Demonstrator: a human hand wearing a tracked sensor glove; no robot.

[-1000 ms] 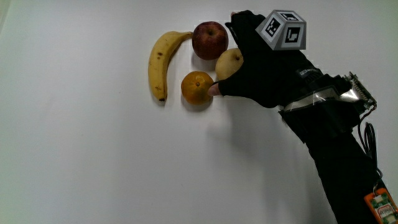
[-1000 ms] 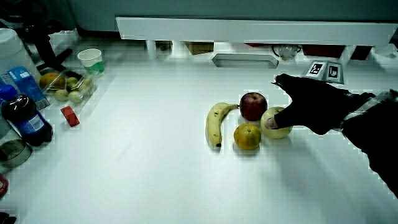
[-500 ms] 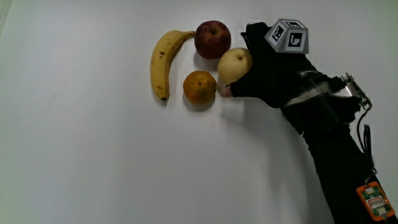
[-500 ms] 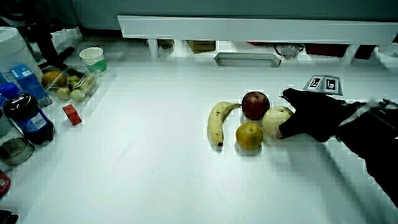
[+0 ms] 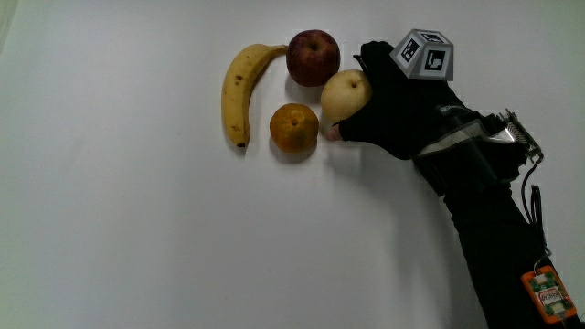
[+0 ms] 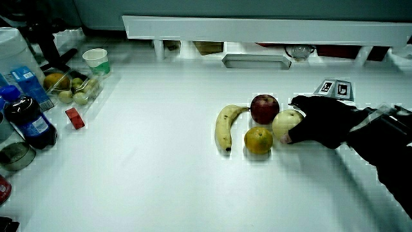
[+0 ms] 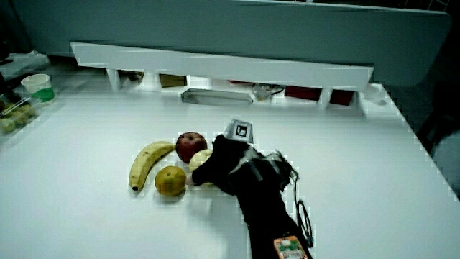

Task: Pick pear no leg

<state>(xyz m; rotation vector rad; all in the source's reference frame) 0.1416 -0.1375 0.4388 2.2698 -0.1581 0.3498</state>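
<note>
1. White desk point(image 5: 128, 238), carrying a tight cluster of four fruits, with bottles, a cup and a clear box of small fruit at its edge in a side view.
2. Black-sleeved forearm point(image 5: 498, 247), reaching in from the person's side of the desk up to the cluster.
3. Gloved hand point(image 5: 393, 105), set against the pear with fingers curled round it and the thumb tip showing by the fruit's lower end; patterned cube point(image 5: 423, 55) on its back. Seen clasping the pear in both side views too point(image 6: 322, 125) point(image 7: 223, 169).
4. Banana point(image 5: 238, 91), curved, lying at the end of the cluster away from the hand, beside the orange and the apple.
5. Pear point(image 5: 344, 94), pale yellow, resting on the desk inside the hand's grip, just beside the apple and the orange, touching or nearly touching both.
6. Apple point(image 5: 313, 57), dark red, farther from the person than the orange.
7. Orange point(image 5: 293, 128), between banana and pear, nearest the person of the four fruits.
</note>
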